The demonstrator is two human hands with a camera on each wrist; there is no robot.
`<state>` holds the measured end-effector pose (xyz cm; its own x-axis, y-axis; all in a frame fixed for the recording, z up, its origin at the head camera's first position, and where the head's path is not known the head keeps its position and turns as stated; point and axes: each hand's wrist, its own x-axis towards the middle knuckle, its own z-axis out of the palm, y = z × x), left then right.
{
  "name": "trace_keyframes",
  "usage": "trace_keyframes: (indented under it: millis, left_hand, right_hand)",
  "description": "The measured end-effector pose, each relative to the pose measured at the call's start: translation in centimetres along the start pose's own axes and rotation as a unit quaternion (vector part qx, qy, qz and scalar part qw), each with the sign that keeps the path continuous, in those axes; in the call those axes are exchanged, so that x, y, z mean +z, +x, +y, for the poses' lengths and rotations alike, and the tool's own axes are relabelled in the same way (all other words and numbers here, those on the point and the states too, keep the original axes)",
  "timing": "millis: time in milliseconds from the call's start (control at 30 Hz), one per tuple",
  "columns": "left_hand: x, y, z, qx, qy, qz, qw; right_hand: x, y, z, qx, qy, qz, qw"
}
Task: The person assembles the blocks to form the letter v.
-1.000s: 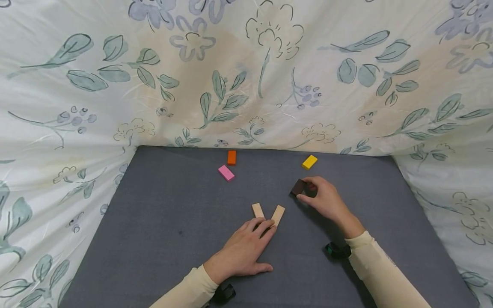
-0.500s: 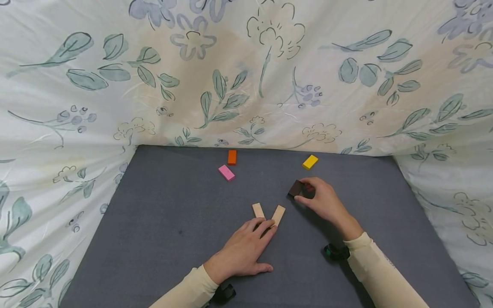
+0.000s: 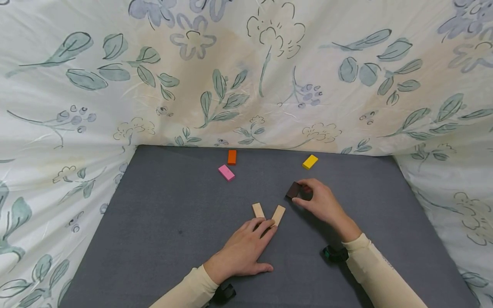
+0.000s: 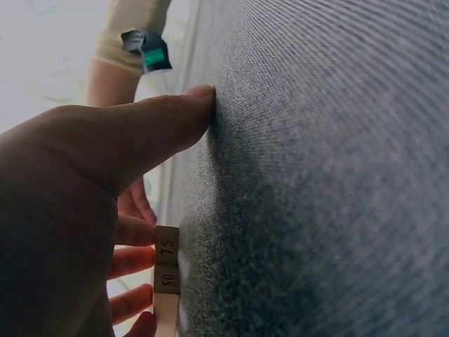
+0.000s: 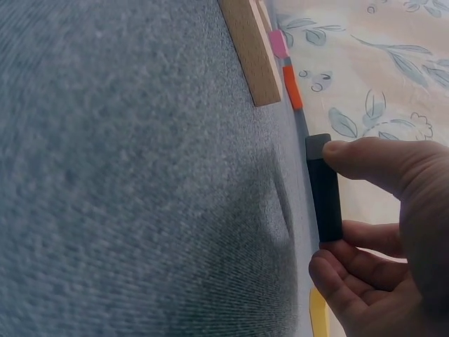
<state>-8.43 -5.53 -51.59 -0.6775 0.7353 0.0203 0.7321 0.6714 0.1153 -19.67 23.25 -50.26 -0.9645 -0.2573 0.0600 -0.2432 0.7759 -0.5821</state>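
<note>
My right hand [image 3: 325, 205] pinches a small black-brown block [image 3: 293, 191] by its two ends, thumb on one and fingers on the other. In the right wrist view the dark block [image 5: 325, 196] appears held just off the cloth. My left hand [image 3: 242, 250] rests on the table with its fingers spread, fingertips touching two plain wooden blocks. The left wooden block [image 3: 257, 209] and the right wooden block [image 3: 278, 214] form a V that widens away from me. In the left wrist view, block ends [image 4: 167, 260] carry the numbers 75 and 50.
Farther back on the grey cloth-covered table [image 3: 165, 205] lie an orange block [image 3: 232, 157], a pink block [image 3: 226, 173] and a yellow block [image 3: 310, 161]. A floral curtain [image 3: 246, 85] hangs behind the table and along both sides.
My right hand has shifted slightly left and toward me with the dark block. The left hand and the wooden blocks have stayed in place.
</note>
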Motion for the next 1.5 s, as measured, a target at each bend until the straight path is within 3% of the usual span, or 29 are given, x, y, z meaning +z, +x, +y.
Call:
trace_keyframes:
  millis: [1500]
  left_hand:
    - [0.0, 0.0, 0.1, -0.001, -0.002, -0.002, 1.0000]
  right_hand:
    - [1.6, -0.7, -1.2, -0.029, -0.004, -0.010, 0.9995]
